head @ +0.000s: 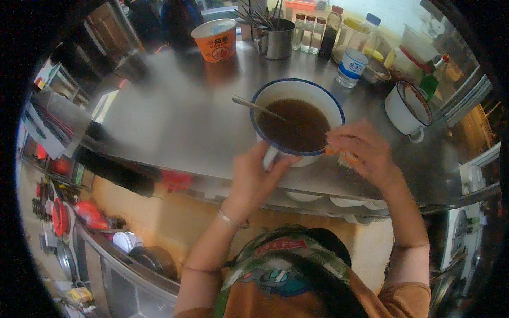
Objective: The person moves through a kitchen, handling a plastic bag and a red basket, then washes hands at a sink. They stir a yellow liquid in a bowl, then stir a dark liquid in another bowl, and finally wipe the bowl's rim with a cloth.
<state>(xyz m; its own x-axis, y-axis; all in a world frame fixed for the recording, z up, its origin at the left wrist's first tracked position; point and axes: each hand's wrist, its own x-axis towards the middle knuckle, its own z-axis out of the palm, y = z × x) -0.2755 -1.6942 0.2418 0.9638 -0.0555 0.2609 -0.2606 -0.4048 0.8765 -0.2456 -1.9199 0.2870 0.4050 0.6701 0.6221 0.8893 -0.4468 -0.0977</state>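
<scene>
A large white enamel mug [257, 131] with a blue rim stands on the steel worktop, part-filled with brown liquid [294, 127]. A metal spoon [247, 102] leans in it, its handle over the left rim and its bowl under the liquid. The mug's handle [270, 156] faces me, and my left hand [256, 169] grips it. My right hand [364, 153] is at the mug's right rim, fingers closed on a small crumpled orange-and-white piece [348, 159]; it looks like cloth, but blur hides its kind.
On the steel worktop [179, 115] stand an orange paper tub [216, 45], a steel jug [278, 43] of utensils and several glass bottles [307, 33]. A water bottle [352, 67] and a second enamel mug [403, 109] are to the right. Bowls [338, 200] sit under the front edge.
</scene>
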